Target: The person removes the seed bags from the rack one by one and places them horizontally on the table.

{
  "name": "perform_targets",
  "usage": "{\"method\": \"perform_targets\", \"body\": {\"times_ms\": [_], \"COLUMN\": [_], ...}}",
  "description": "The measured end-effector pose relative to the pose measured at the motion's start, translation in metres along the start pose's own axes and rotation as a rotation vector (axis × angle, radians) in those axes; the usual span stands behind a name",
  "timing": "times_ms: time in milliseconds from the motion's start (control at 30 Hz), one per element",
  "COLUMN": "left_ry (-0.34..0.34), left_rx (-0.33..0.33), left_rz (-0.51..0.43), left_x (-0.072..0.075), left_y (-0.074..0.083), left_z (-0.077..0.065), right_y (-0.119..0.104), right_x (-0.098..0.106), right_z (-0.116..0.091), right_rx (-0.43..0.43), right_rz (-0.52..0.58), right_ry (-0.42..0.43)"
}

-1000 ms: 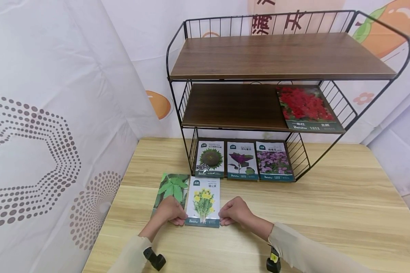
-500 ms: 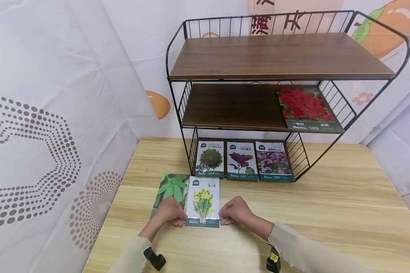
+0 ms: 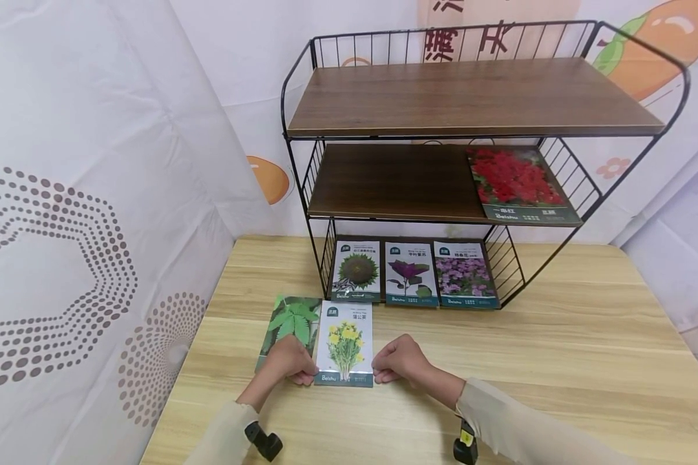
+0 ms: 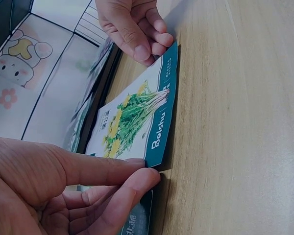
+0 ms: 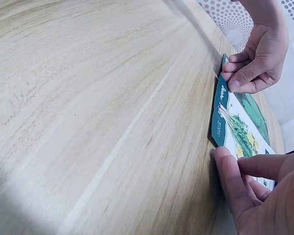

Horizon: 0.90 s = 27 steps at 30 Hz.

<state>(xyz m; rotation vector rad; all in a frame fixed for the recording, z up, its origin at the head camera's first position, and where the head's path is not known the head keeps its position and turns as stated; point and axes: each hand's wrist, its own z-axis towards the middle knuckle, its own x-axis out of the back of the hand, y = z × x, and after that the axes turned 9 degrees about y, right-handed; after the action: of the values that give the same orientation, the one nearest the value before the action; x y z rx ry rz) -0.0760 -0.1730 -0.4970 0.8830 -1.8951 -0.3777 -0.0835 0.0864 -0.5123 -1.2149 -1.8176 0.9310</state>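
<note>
A seed packet with yellow dandelion flowers (image 3: 344, 345) lies on the table in front of the rack, its lower edge slightly raised in the left wrist view. My left hand (image 3: 291, 360) pinches its lower left corner between thumb and forefinger (image 4: 105, 171). At the lower right corner, my right hand (image 3: 404, 361) pinches the edge, thumb and fingers (image 5: 230, 171) curled in. Left of this packet lies a green-leaf seed packet (image 3: 295, 321), partly hidden behind my left hand and wrist.
A black wire rack with brown shelves (image 3: 395, 181) stands behind. Its bottom shelf bears a sunflower packet (image 3: 357, 270), a purple-leaf packet (image 3: 410, 274) and a pink-flower packet (image 3: 465, 274). A red-flower packet (image 3: 518, 177) lies on the middle shelf. White patterned cloth (image 3: 169, 129) hangs around the table (image 3: 558, 361).
The head view has shifted very slightly. Both hands stay at the dandelion packet's lower corners, and the packet has hardly moved.
</note>
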Motion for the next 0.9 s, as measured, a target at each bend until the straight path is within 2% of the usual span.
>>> {"method": "perform_targets", "body": {"times_ms": [267, 533, 700, 900], "left_ry": [0.018, -0.001, -0.061, -0.185], "left_rx": [-0.026, -0.100, -0.142, -0.217], "left_rz": [0.018, 0.026, -0.094, -0.251], "left_x": [0.006, 0.016, 0.022, 0.027], "left_y": [0.005, 0.027, 0.049, 0.083], "left_z": [-0.003, -0.009, -0.010, -0.007], "right_y": [-0.004, -0.024, -0.047, -0.072], "right_x": [0.006, 0.032, 0.058, 0.100], "right_z": [-0.001, -0.006, -0.014, -0.026], "right_rx": [-0.021, 0.003, 0.035, 0.102], "right_rz": [-0.016, -0.060, -0.085, -0.108], "right_ry": [0.009, 0.014, 0.019, 0.016]}}
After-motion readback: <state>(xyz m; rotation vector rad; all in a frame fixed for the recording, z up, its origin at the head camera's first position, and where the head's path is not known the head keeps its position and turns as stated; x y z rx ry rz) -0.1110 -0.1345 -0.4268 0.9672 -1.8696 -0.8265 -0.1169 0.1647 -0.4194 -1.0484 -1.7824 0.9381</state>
